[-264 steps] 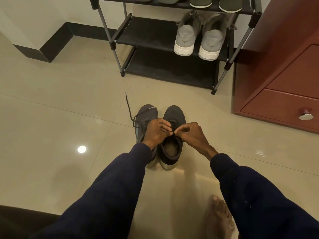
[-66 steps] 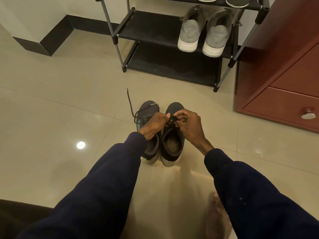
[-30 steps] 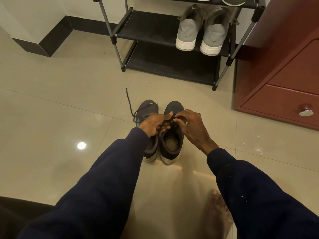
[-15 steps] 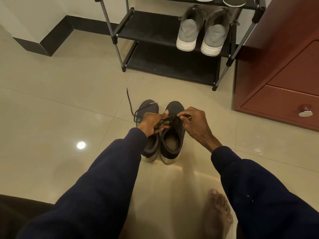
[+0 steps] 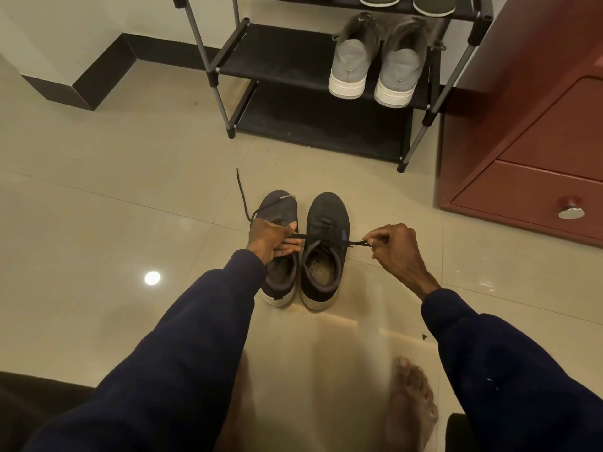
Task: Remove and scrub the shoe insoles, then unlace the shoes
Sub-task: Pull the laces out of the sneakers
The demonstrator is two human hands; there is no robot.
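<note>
Gripping opposite ends of the lace point(image 5: 357, 243), the left hand point(image 5: 272, 239) and right hand point(image 5: 394, 247) are holding it taut, apart, across the right shoe point(image 5: 326, 220) on the floor point(image 5: 130, 197) at 12 o'clock; unlacing is underway, probably needing lower crossings loosened next.

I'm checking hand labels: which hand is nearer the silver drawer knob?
Right. The right hand, pinching the lace beside the right shoe, sits down-left of the knob; the left hand, holding the lace's other end over the left shoe, is farther left.
</note>
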